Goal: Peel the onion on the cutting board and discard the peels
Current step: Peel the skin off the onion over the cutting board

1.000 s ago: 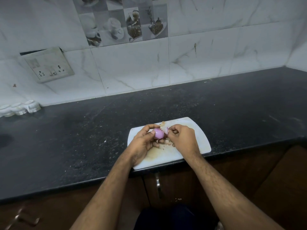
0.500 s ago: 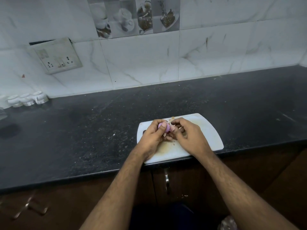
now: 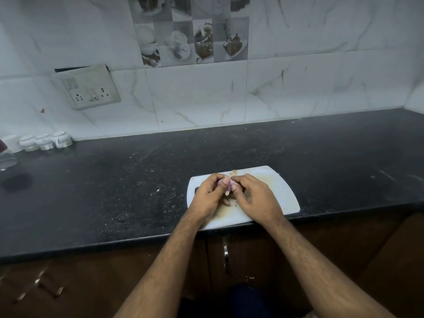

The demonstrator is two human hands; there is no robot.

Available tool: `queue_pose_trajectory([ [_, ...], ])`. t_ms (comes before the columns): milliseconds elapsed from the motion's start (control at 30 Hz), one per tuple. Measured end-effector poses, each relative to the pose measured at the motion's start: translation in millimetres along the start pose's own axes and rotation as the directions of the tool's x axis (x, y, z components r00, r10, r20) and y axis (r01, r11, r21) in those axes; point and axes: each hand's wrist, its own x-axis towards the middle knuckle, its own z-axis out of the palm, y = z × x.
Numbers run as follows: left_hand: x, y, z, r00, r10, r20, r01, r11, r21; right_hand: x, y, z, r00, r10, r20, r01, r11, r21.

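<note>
Home kitchen: dark counter, tiled wall, cupboards.

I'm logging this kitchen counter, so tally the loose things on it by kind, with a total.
Small purple onion, held in both hands: 1
White plastic cutting board: 1
Small white ceramic cups by the wall: 3
Clear jar at the left edge: 1
Total: 6

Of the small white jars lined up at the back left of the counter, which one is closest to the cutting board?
The rightmost white jar, at the end of the row nearest the cutting board. The other jars sit further left, toward the frame edge.
</note>
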Motion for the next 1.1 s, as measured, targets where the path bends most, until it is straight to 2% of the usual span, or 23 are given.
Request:
queue_pose_trajectory([
  [333,2.5,-2.9,-0.5,0.999,-0.050,0.021,0.052,0.987,-0.149,3.0,5.3,-2.1,0.999,0.028,-0.031,-0.025,0.994,0.106],
  [467,3.9,-2.1,-2.1,0.998,-0.053,0.023,0.056,0.991,-0.125,5.4,11.7,-2.2,0.996,0.060,-0.060,-0.047,0.980,0.196],
  [633,4.6,-2.5,-4.3,0.998,-0.064,0.017,0.066,0.992,-0.107,7.1,13.4,-0.8,0.986,0.162,-0.050,-0.143,0.953,0.267],
  [800,4.6,-1.0,-2.6,0.998,-0.069,0.013,0.070,0.993,-0.090,6.2,11.1,-2.2,0.981,0.180,-0.068,-0.161,0.962,0.219],
  [1100,2.8,-0.7,-2.1,0.999,-0.043,0.017,0.044,0.998,-0.038,8.3,11.1,2.2,0.984,0.171,-0.045,-0.170,0.985,0.031],
])
